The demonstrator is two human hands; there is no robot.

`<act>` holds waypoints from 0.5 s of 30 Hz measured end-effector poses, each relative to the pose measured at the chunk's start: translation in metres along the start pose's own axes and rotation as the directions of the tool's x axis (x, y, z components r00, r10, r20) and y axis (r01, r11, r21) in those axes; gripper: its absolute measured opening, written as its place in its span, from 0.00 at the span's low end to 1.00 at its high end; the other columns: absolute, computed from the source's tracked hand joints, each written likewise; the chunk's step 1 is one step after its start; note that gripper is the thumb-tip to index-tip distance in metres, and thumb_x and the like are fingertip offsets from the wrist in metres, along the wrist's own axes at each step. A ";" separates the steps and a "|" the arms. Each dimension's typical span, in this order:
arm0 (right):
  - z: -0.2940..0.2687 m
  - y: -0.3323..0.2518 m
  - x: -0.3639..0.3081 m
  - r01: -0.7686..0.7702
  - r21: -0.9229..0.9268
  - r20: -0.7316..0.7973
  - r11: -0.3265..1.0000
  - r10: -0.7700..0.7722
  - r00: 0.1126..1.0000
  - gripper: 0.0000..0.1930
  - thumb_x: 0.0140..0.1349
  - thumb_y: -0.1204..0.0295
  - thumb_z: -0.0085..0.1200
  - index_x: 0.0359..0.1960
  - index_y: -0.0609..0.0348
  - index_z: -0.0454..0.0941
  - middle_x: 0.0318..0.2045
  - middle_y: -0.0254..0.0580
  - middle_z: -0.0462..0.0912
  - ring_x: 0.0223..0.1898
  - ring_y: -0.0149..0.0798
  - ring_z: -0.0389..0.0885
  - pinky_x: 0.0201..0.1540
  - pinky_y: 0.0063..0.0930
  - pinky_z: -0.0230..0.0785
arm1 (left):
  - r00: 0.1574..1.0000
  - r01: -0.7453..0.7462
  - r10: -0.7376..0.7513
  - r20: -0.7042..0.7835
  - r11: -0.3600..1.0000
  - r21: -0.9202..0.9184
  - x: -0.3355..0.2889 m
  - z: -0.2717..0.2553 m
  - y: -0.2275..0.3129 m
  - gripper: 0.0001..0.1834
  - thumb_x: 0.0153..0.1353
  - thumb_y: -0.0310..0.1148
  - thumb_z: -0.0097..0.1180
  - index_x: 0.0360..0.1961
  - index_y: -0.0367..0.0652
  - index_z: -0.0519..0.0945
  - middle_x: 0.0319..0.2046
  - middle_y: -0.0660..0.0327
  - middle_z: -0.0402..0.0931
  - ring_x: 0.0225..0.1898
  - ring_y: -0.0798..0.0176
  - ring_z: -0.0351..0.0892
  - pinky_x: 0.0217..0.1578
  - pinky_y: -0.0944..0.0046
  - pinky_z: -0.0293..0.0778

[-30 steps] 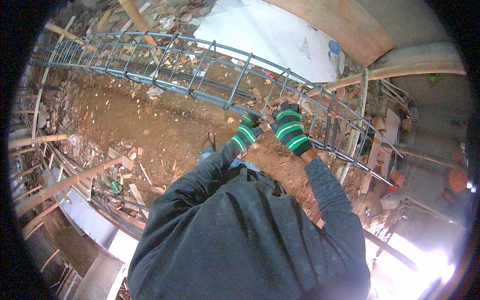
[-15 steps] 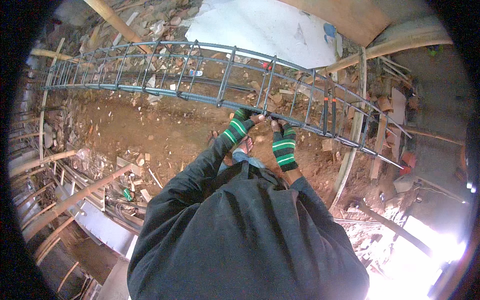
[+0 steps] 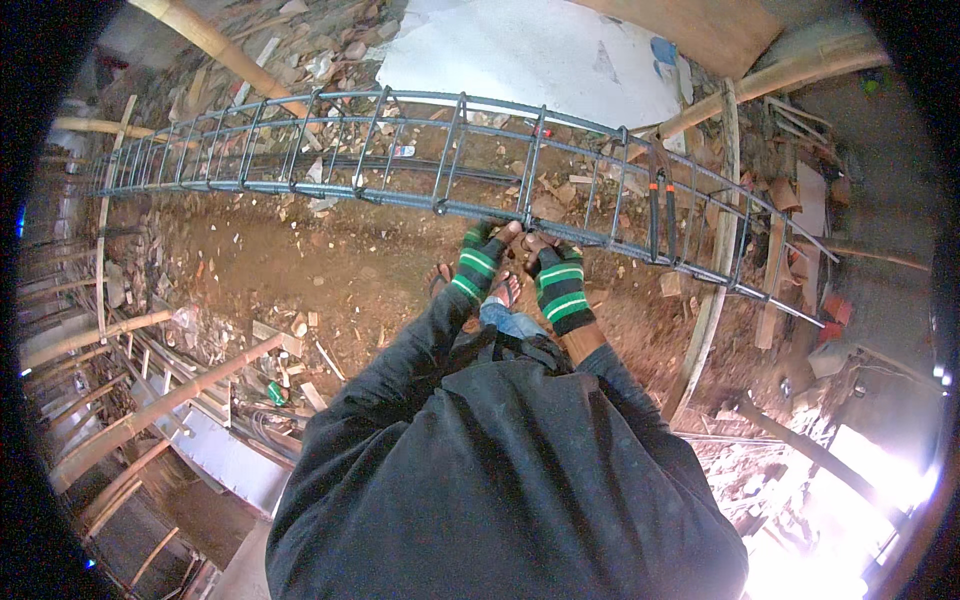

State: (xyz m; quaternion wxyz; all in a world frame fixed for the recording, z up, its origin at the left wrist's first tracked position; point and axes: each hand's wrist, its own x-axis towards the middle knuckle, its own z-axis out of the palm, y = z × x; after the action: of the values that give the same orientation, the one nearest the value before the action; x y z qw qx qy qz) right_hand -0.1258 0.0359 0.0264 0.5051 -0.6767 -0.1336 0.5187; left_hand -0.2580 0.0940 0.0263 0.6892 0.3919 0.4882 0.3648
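A long steel rebar cage [image 3: 400, 196] with square stirrups stretches across in front of me. My left hand [image 3: 483, 258], in a green-and-black striped fingerless glove, is closed, thumb and finger pinched just below the near bar where a stirrup meets it. My right hand [image 3: 558, 280], gloved alike, pinches close beside it, fingertips almost touching the left's. Whatever lies between the fingers is too small to make out. To the right, pincers [image 3: 655, 225] with black handles and orange bands hang on the cage's bars.
A wooden post [image 3: 705, 330] stands at the right, by the cage's end. Bamboo poles [image 3: 170, 405] cross the left side. Beyond the cage lies a white sheet [image 3: 530, 60] among rubble. Wood scraps and stones litter the brown dirt floor [image 3: 260, 250] near my sandalled feet.
My right hand has come up and left, so its fingertips sit closer to my left hand's at the near bar. The whole view has shifted slightly; the pincers still hang on the cage.
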 end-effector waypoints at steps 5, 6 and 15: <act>0.014 -0.014 -0.020 -0.280 0.482 0.116 0.830 0.256 0.960 0.09 0.60 0.63 0.65 0.30 0.53 0.80 0.22 0.31 0.78 0.22 0.29 0.74 0.24 0.24 0.67 | 0.988 0.044 -0.047 -0.148 0.999 -0.022 -0.015 0.007 0.001 0.14 0.60 0.38 0.63 0.44 0.41 0.84 0.23 0.71 0.76 0.20 0.76 0.67 0.21 0.71 0.63; 0.014 -0.014 -0.023 -0.286 0.509 0.154 0.812 0.241 0.958 0.09 0.60 0.63 0.65 0.30 0.52 0.80 0.22 0.30 0.78 0.23 0.30 0.74 0.24 0.24 0.67 | 0.985 0.076 -0.097 -0.146 0.987 -0.139 -0.015 0.008 -0.001 0.14 0.61 0.34 0.61 0.46 0.40 0.84 0.20 0.71 0.75 0.18 0.74 0.66 0.19 0.68 0.63; 0.018 -0.016 -0.030 -0.447 0.529 0.284 0.721 0.346 0.894 0.12 0.63 0.59 0.62 0.36 0.54 0.80 0.28 0.34 0.80 0.30 0.35 0.78 0.33 0.29 0.73 | 0.937 -0.348 0.289 0.196 0.821 0.452 -0.005 -0.024 -0.028 0.20 0.59 0.32 0.59 0.54 0.44 0.80 0.23 0.60 0.77 0.17 0.61 0.69 0.19 0.61 0.68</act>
State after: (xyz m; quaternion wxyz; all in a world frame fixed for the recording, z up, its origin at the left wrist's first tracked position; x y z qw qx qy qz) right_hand -0.1480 0.0313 0.0571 0.5510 -0.4571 0.1385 0.6844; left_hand -0.2789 0.0823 -0.0023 0.5274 0.6474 0.4486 0.3185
